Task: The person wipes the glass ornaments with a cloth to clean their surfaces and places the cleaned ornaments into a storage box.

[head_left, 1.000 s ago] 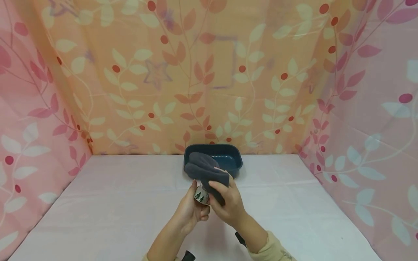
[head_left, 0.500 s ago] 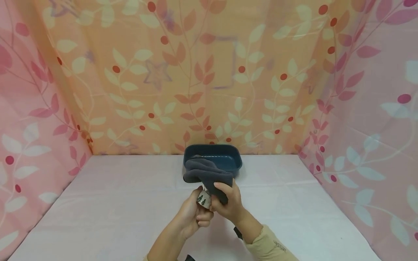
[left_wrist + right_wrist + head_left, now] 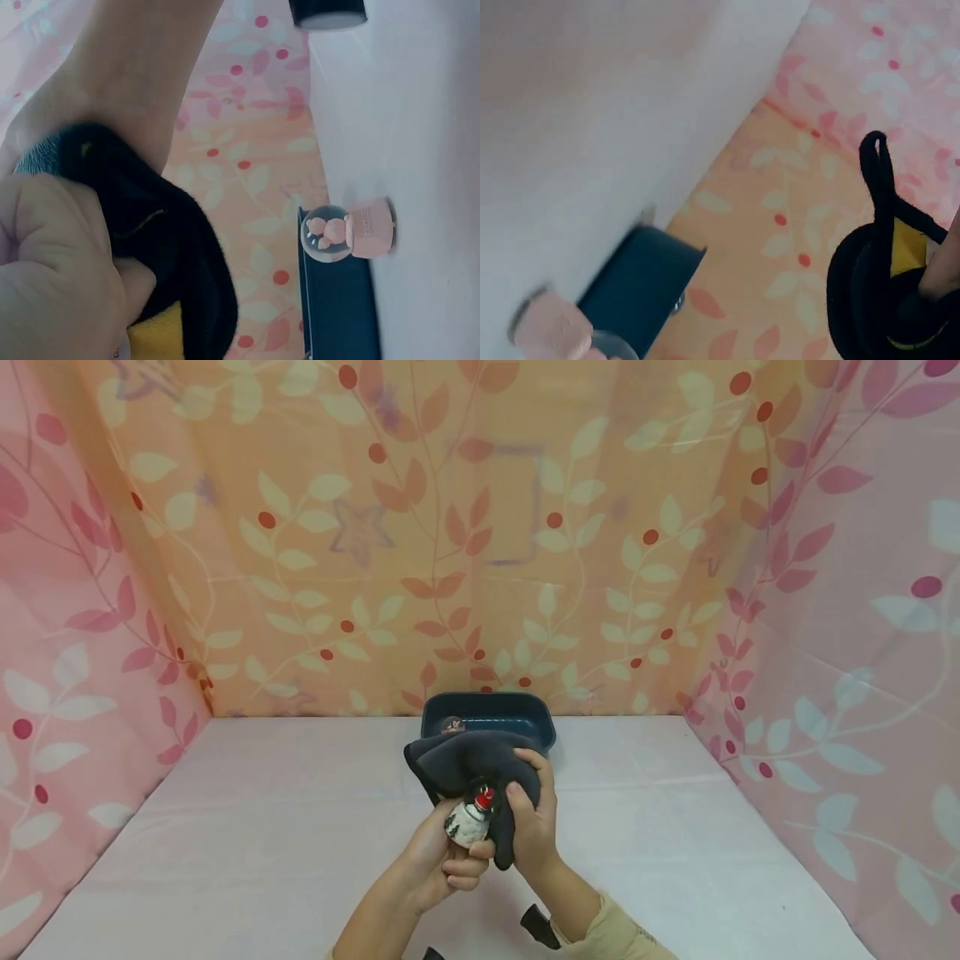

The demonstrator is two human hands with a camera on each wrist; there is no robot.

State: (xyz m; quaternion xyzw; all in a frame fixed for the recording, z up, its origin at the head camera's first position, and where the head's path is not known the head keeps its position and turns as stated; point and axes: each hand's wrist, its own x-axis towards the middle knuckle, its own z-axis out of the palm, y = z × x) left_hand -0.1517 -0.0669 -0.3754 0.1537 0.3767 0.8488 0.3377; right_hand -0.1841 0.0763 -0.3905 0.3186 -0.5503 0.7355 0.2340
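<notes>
My left hand [image 3: 431, 860] holds a small snow globe [image 3: 468, 827], its white base decorated with green trees and red showing inside the dome. Dark grey cloth [image 3: 457, 760] is bunched in my right hand [image 3: 534, 818], against the dome's far side and right side. The left wrist view shows my left hand [image 3: 56, 255] close up against the cloth [image 3: 199, 255], which has black edging and a yellow patch; the snow globe is mostly hidden there. In the right wrist view, a black hanging loop [image 3: 877, 161] sticks up from the cloth.
A dark blue rectangular bin [image 3: 525, 727] stands at the table's back edge, with a small globe [image 3: 453, 725] inside. In front of the bin, a pink-based snow globe [image 3: 371, 227] stands on the white table [image 3: 435, 150]; the hands hide it in the head view. Patterned curtains [image 3: 480, 527] enclose the table.
The held snow globe has turned so its red-centred dome now shows. The cloth has swung lower and spread around the dome, uncovering the globe inside the bin.
</notes>
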